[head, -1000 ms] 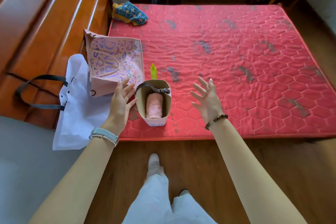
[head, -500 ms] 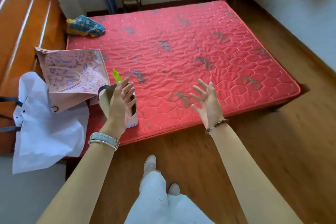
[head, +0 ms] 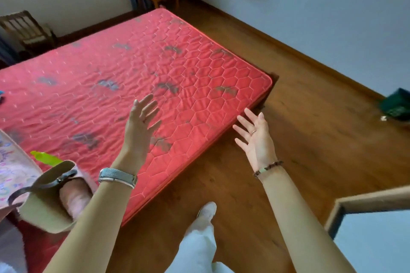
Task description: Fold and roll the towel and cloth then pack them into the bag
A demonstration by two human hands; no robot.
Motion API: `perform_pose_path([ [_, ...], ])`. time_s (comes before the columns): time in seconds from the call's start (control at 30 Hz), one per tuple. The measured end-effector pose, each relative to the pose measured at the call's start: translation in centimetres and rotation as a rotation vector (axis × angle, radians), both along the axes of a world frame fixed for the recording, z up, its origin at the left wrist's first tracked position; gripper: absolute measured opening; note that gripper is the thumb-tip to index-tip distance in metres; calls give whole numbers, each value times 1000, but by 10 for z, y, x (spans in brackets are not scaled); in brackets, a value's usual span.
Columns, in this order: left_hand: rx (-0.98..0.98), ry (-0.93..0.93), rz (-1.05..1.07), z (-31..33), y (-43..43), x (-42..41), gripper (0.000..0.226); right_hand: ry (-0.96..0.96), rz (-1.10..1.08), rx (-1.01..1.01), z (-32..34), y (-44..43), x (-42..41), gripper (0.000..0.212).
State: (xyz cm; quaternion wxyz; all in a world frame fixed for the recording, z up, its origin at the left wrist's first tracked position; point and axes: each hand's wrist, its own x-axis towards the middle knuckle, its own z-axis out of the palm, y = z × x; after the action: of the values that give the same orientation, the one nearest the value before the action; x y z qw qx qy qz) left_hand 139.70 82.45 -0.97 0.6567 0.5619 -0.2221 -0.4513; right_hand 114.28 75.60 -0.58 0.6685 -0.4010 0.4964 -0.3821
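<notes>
Evidently, with the rolled pink towel [head: 74, 198] already tucked inside the beige bag [head: 42, 213] at the bed's [head: 199, 95] near edge, the left hand [head: 142, 122] and right hand [head: 255, 137] hang in the air, fingers spread wide, holding nothing, seemingly free for the cloth.

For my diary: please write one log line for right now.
left hand: open, empty | right hand: open, empty | bag: on bed | towel: pink, rolled, inside bag

The pink bag [head: 11, 168] bears purple scrawled lettering, too blurred and cropped to read.
</notes>
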Motion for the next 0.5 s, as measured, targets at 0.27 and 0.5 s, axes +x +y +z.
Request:
perform_pose_path([
  [0.27,-12,37,-158,3,-133,-21,47,-22,-229,15,11,-87,-36,54],
  [0.5,8,48,-297,3,-232,-54,48,-88,-411,14,26,-146,-66,52],
])
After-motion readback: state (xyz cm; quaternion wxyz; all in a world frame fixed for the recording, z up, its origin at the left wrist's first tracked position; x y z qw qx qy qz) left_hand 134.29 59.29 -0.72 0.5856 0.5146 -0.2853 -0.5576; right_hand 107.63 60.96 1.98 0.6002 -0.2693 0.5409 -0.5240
